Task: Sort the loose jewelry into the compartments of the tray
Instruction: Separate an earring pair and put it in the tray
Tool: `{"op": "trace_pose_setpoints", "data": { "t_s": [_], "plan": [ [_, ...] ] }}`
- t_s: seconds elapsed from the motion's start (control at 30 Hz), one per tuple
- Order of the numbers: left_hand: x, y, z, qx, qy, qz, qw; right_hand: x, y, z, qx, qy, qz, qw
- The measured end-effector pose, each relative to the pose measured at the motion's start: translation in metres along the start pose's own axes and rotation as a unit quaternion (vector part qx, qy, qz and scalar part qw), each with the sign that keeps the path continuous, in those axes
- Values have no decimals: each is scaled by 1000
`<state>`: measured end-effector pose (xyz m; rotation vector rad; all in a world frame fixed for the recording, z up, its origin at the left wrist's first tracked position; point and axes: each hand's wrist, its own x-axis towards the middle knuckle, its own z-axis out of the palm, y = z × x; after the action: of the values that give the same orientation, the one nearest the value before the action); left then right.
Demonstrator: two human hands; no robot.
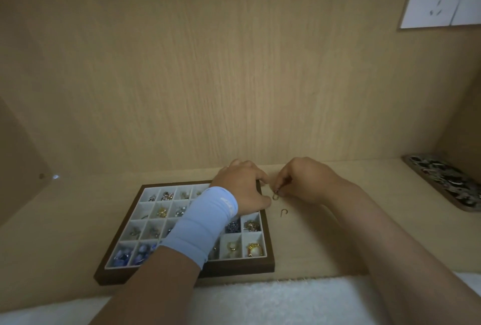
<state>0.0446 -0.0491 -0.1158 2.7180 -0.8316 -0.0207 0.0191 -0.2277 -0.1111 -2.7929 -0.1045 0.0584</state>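
The left hand [242, 189] is laid palm down over the far right corner of the tray [234, 269], fingers bent, its forearm covered by a pale blue sleeve [205, 225]. Just right of the tray, a small metal piece [279, 190] is pinched by the right hand [307, 181].

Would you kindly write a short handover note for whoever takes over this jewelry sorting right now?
Left hand: rests over the far right corner of the tray; grip unclear.
Right hand: pinches a small piece just right of the tray.
Done: most visible compartments hold jewelry.
Left: that piece, the far gold hook beside it, and the near gold hook loose on the shelf.
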Motion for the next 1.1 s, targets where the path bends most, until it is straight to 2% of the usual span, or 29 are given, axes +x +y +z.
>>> {"op": "trace_pose_setpoints", "data": {
  "t_s": [0.13,0.27,0.4,0.6,0.67,0.8,0.93,1.1],
  "plan": [
    [0,1,5,-34,42,23,998,0,0,-1,19,10,-4,1000],
    [-7,-2,0,-222,80,-26,971,1,-6,-9,125,51,-32,990],
    [-20,-16,-17,-289,125,-30,948,-5,-27,-15,242,68,-64,966],
    [-62,-38,-38,-354,121,-28,927,-12,-65,-1,365,58,-67,927],
    [-75,-48,-39,-333,113,-36,935,-13,-77,10,348,34,-85,933],
    [-93,-63,-38,-195,77,-43,977,-14,-93,29,231,4,-125,965],
    [-101,-70,-31,-150,76,-22,986,-16,-101,39,76,5,-143,987],
    [-102,-78,-23,-125,72,0,989,-16,-103,38,29,-42,-165,985]
  ]
}}
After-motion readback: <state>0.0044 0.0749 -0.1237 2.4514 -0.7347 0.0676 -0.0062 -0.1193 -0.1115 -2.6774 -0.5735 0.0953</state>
